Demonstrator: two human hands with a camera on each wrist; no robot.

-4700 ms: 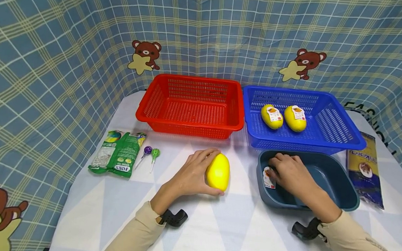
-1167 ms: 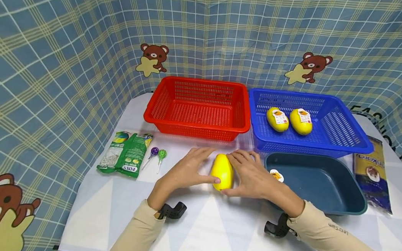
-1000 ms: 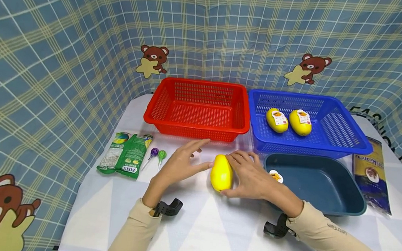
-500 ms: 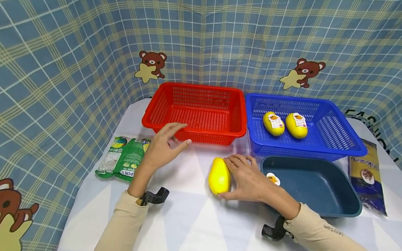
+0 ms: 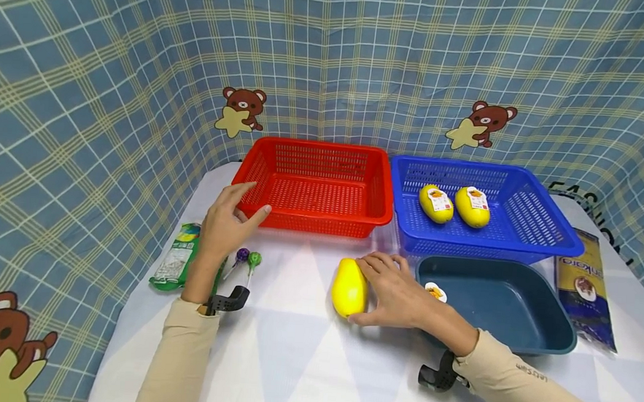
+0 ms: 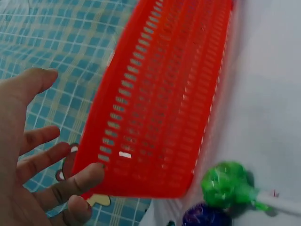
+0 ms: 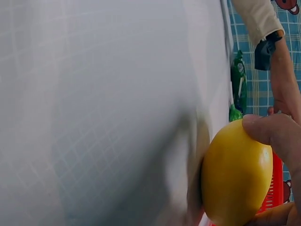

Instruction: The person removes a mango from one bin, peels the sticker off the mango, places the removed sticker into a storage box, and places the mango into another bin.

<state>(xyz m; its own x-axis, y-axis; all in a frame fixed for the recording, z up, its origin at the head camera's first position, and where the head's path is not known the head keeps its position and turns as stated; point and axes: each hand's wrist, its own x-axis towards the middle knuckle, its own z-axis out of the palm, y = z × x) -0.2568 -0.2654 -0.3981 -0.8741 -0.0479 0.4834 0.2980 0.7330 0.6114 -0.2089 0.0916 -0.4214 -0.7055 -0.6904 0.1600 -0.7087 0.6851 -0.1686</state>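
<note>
Fingers of the right hand [image 5: 396, 298] curved round the right side of a yellow mango [image 5: 348, 289], thumb at the near end, probably to keep a smooth, rounded thing from rolling; fingers of the left hand [image 5: 225, 226] spread wide, holding nothing. Beyond all fingertips, a plaid curtain [image 5: 330, 60] with printed bears. Beneath both hands, a white table cover [image 5: 300, 378], bearing the mango on its side. Just right of the left fingers, a red perforated basket [image 5: 326, 218], contact with the fingertips impossible to tell; well beyond the right fingers, a blue perforated basket [image 5: 491, 246], seemingly set alongside for easy reach. Right of the gripping fingers, partly behind the wrist, a dark teal tub [image 5: 507, 298]; past that, a gold-and-navy pouch [image 5: 585, 285]. Left of the left fingers, part hidden by hand and wrist, a green packet [image 5: 174, 266]. Ahead of the right fingers, inside the blue basket, two labelled mangoes [image 5: 435, 215], stickers upward, perhaps for easy reading. On the near side of the left thumb, a purple lollipop [image 5: 243, 255] and a green lollipop [image 5: 254, 259]; inside the tub, by the right wrist, a mango-picture sticker [image 5: 435, 292].
</note>
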